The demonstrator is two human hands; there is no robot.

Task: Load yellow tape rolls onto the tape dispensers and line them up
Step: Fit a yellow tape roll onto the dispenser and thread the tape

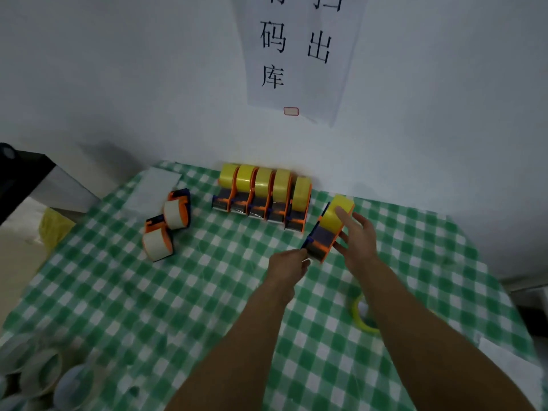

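Lining up seems the step: just right of the far row of five loaded dispensers (264, 197), left hand (292, 262) pinches the sixth dispenser (321, 243) by its near end, right hand (358, 238) cups its yellow roll (342, 203); next, square it alongside.

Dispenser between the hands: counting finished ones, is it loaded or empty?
Loaded: a yellow roll sits on the dispenser that the right hand grips.

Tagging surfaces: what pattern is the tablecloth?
The tablecloth is green-and-white checked; the head view shows it best.
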